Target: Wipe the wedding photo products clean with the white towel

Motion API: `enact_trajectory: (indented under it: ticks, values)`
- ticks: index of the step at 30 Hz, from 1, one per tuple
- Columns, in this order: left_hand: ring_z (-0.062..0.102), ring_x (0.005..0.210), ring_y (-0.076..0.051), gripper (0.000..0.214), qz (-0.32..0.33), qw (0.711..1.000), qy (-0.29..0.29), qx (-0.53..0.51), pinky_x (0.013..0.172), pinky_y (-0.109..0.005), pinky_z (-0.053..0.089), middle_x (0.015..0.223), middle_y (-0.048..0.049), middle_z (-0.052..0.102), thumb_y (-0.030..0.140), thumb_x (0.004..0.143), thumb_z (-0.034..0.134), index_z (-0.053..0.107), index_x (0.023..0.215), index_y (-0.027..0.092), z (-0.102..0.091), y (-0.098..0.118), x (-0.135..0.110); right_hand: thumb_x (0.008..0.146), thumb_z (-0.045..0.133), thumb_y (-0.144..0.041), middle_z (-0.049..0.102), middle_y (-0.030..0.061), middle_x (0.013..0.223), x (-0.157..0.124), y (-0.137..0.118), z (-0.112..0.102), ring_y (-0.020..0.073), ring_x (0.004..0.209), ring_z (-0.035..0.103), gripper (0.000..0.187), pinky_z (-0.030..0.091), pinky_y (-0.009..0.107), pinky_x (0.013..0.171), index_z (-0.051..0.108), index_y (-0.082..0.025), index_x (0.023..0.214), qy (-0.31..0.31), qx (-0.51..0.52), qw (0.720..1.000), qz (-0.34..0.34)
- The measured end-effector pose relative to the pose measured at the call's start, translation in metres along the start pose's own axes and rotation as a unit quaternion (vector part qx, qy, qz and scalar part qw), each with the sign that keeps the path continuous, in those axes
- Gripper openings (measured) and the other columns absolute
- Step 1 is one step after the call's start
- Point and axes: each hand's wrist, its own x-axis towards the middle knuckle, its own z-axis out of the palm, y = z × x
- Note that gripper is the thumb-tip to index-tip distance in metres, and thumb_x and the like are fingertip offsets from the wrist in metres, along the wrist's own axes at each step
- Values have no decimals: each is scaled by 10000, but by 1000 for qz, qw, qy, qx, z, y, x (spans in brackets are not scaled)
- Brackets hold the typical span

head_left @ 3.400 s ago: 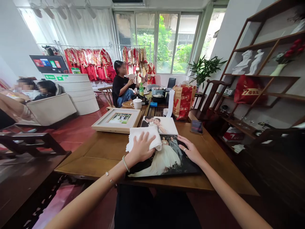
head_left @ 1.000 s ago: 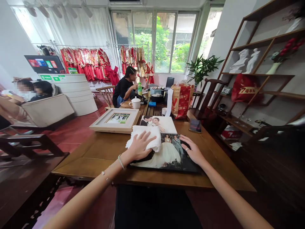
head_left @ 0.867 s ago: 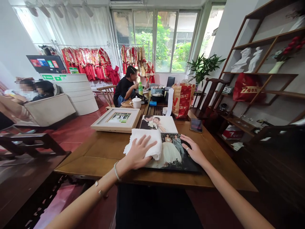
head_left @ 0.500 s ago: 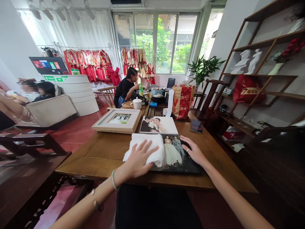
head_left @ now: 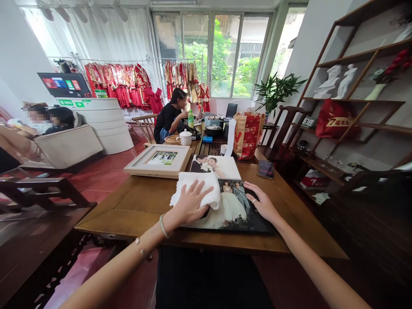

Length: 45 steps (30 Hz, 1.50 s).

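A dark wedding photo panel (head_left: 240, 212), showing a couple in a white gown and a grey suit, lies flat near the table's front edge. My left hand (head_left: 191, 201) presses down on a folded white cloth (head_left: 210, 195) over the panel's left part, its fingers spread and the palm flat. The cloth hides that part of the picture. My right hand (head_left: 262, 202) rests with fingers stretched out along the panel's right side, holding nothing. Just behind is a lighter wedding photo (head_left: 225, 166), its near edge close to the dark panel.
The wooden table (head_left: 128, 210) also bears a pale framed photo (head_left: 154, 159) and a phone (head_left: 265, 169). Farther back are a lidded white cup (head_left: 184, 138), a red paper bag (head_left: 247, 135) and a seated person (head_left: 170, 116). Shelves (head_left: 354, 101) stand on the right.
My left hand and the cloth have slid away from me, up the panel, uncovering more of its lower left part. My right hand stays nearly in place.
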Motion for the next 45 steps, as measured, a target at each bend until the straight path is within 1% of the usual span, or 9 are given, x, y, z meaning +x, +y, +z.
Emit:
enact_trajectory:
  ticks: [5, 9, 16, 20, 25, 30, 33, 42, 45]
  values:
    - [48, 1365, -356, 734, 2, 999, -31, -18, 1017, -633, 123, 1505, -99, 151, 333, 777, 541, 212, 1433, 307, -11, 39, -46, 832, 501, -302, 531, 94, 1310, 6, -2, -3, 243, 1244, 450, 335, 296, 468, 1072, 601, -230, 1143, 2, 1, 1000, 2]
    - [56, 1363, -364, 752, 21, 999, -32, -28, 1009, -643, 131, 1503, -105, 158, 348, 760, 560, 220, 1430, 310, -12, 52, -43, 833, 503, -320, 529, 93, 1314, 6, -7, -5, 244, 1243, 453, 333, 293, 471, 1073, 605, -234, 1138, 0, 4, 1000, 0]
    - [191, 1337, -365, 546, -43, 999, 26, 1, 977, -635, 212, 1462, -123, 275, 395, 877, 436, 326, 1398, 275, -1, 10, 21, 839, 496, -337, 529, 88, 1316, -4, -11, -4, 242, 1242, 455, 333, 293, 472, 1073, 605, -241, 1139, -5, 7, 1000, 2]
    - [225, 1334, -331, 488, -43, 999, 17, 1, 986, -596, 241, 1459, -95, 293, 372, 916, 372, 326, 1395, 289, 0, -12, 35, 840, 492, -327, 520, 93, 1323, -6, -9, -4, 238, 1249, 447, 337, 298, 462, 1072, 600, -232, 1144, -4, 7, 1000, 3]
    - [142, 1362, -314, 537, 0, 1000, 15, -7, 1012, -589, 200, 1488, -72, 226, 343, 883, 417, 289, 1405, 322, 2, -15, 4, 833, 497, -307, 527, 100, 1313, -2, -6, -1, 238, 1240, 457, 330, 308, 462, 1066, 604, -223, 1133, 4, 4, 1000, 7]
    - [60, 1369, -339, 672, 27, 999, -3, -31, 1021, -618, 134, 1512, -59, 134, 361, 815, 495, 217, 1427, 337, 0, 12, -49, 829, 500, -298, 536, 92, 1305, 4, -5, 2, 239, 1234, 462, 324, 310, 469, 1062, 609, -234, 1127, 7, 6, 1000, 6]
    - [50, 1369, -341, 721, 43, 998, -15, -38, 1025, -616, 128, 1517, -44, 107, 372, 794, 521, 183, 1430, 357, -4, 23, -60, 829, 501, -302, 536, 93, 1305, 5, -6, 3, 241, 1228, 468, 322, 310, 470, 1061, 614, -233, 1123, 6, 9, 1000, 6]
    - [182, 1352, -307, 503, -5, 1000, 15, 0, 1007, -568, 217, 1483, -62, 247, 389, 901, 393, 309, 1394, 333, -1, -8, 19, 838, 501, -327, 540, 75, 1303, -5, -13, 0, 236, 1238, 459, 315, 288, 466, 1077, 618, -252, 1121, 2, 14, 1000, -1]
    - [198, 1346, -303, 478, -22, 1000, 22, 6, 1005, -563, 221, 1474, -61, 270, 372, 912, 377, 329, 1385, 324, 2, -11, 30, 839, 498, -322, 532, 82, 1310, -5, -13, 1, 237, 1243, 452, 320, 288, 463, 1077, 612, -244, 1128, 0, 11, 1000, 4]
